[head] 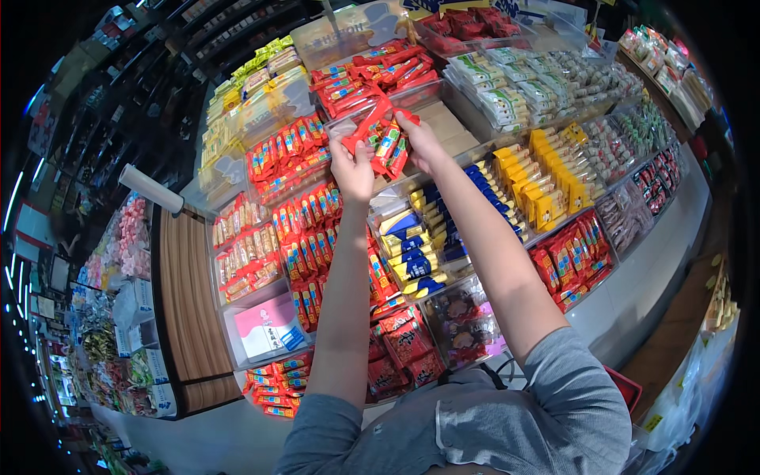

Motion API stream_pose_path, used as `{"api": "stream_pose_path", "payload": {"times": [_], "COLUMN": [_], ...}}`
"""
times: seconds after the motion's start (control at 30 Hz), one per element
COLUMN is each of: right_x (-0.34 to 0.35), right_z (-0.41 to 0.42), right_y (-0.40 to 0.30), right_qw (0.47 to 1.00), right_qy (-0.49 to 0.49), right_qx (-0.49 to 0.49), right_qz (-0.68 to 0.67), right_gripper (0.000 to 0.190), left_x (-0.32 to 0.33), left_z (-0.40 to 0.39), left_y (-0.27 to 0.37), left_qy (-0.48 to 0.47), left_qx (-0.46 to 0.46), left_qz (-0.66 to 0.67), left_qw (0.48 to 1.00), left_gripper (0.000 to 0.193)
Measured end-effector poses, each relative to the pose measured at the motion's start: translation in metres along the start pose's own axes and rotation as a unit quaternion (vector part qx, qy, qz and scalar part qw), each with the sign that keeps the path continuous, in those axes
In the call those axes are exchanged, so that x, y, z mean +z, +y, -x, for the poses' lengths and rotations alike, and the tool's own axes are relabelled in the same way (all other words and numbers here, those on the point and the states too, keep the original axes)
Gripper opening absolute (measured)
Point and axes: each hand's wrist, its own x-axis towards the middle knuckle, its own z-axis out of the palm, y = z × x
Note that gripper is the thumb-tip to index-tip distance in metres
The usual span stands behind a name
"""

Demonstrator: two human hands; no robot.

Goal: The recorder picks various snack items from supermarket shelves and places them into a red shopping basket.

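Note:
Both my hands hold several red snack packets point(389, 145) above a cardboard-lined compartment point(442, 122) of the display. My left hand point(352, 169) grips them from the left, thumb up. My right hand point(423, 142) closes on their upper right side. Just behind lies a heap of like red packets point(386, 71) in a clear bin. More red packets stand in rows to the left point(288, 148) and nearer to me point(309, 214). The contents of the packets cannot be made out.
Clear dividers part the bins. Yellow packets point(540, 178) and blue-and-gold packets point(412, 249) lie right and front, white-and-green ones point(499, 89) behind. A white roll point(151, 189) juts out at left beside a wood-grain panel point(190, 297). A pink-and-white box point(270, 326) sits front left.

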Motion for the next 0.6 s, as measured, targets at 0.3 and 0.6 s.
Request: {"api": "stream_pose_path", "payload": {"times": [0.3, 0.6], "right_x": [-0.009, -0.018], "right_z": [-0.013, -0.009], "right_y": [-0.002, -0.023], "right_qw": [0.986, 0.94], "right_qy": [-0.058, -0.074], "right_qx": [0.123, 0.129], "right_qz": [-0.094, 0.307], "right_gripper": [0.024, 0.041], "left_x": [-0.001, 0.0], "left_z": [-0.002, -0.001], "left_y": [-0.003, -0.003], "left_qy": [0.034, 0.049], "left_qx": [0.029, 0.028], "left_qz": [-0.064, -0.051], "left_qw": [0.997, 0.997], "left_gripper": [0.016, 0.015]}}
